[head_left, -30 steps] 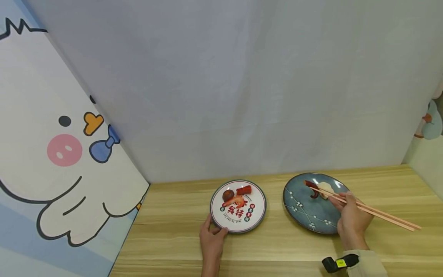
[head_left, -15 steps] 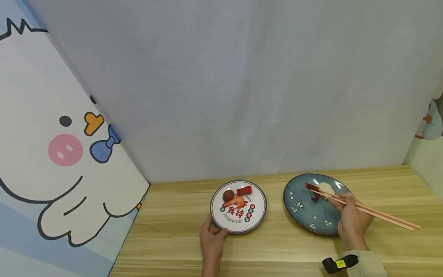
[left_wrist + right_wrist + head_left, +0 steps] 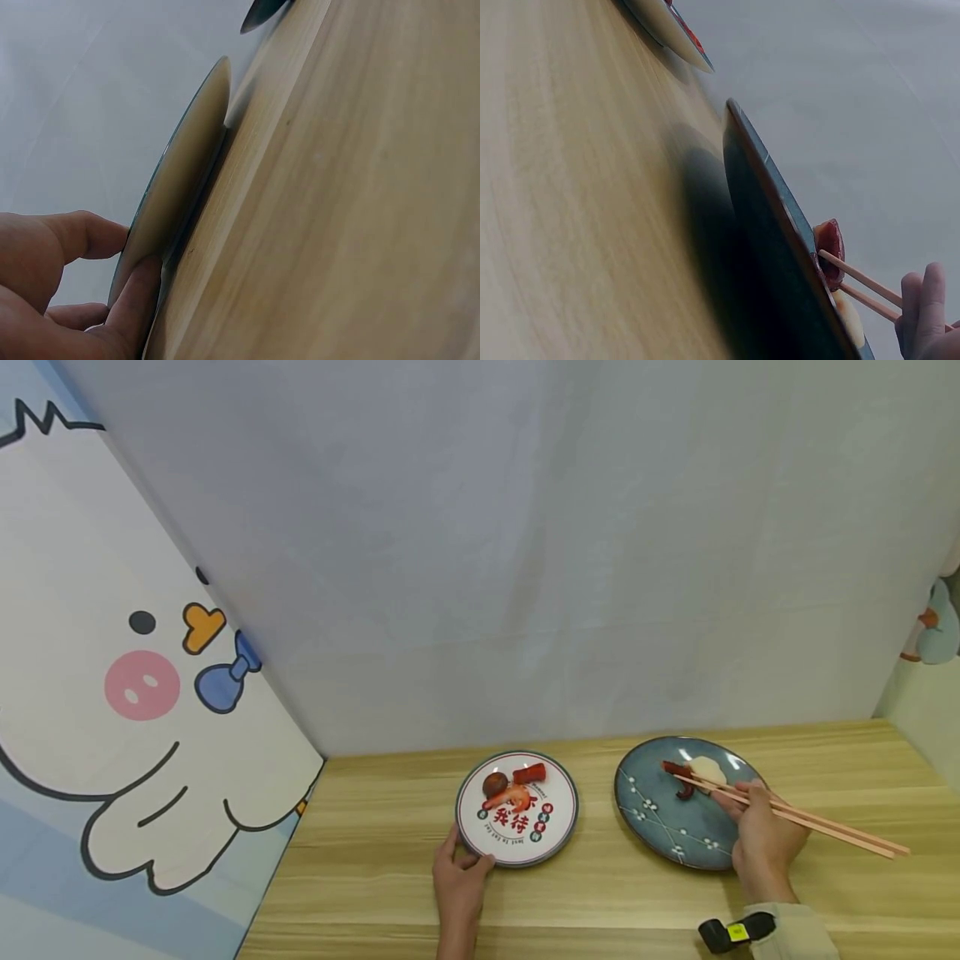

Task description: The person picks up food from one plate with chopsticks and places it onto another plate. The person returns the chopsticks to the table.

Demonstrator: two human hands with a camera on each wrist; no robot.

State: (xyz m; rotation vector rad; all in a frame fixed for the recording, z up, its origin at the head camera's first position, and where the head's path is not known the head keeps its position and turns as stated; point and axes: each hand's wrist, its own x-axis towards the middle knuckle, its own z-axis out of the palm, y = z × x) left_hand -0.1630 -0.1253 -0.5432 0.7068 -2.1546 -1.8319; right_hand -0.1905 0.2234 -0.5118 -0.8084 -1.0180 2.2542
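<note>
My left hand [image 3: 459, 887] holds the near-left rim of a small white plate [image 3: 517, 850] with red lettering. In the left wrist view, my fingers [image 3: 97, 236] touch that plate's [image 3: 184, 161] edge and underside. On it lie a shrimp [image 3: 516, 798], a round brown piece [image 3: 495, 783] and a red piece [image 3: 530, 772]. My right hand [image 3: 765, 839] grips a pair of wooden chopsticks [image 3: 832, 828] over a blue plate [image 3: 675, 827]. Their tips meet a dark red curled piece of food [image 3: 829, 251], beside a pale piece [image 3: 707, 767].
Both plates stand on a wood-grain table [image 3: 360, 860], with a gap between them. A grey-white curtain-like backdrop [image 3: 555, 543] rises behind. At the left is a cartoon-printed panel [image 3: 60, 610]. A black strap device [image 3: 731, 933] sits on the right wrist.
The chopstick tips and the dark red piece have shifted slightly toward the right and the near side. My left hand keeps its place on the white plate.
</note>
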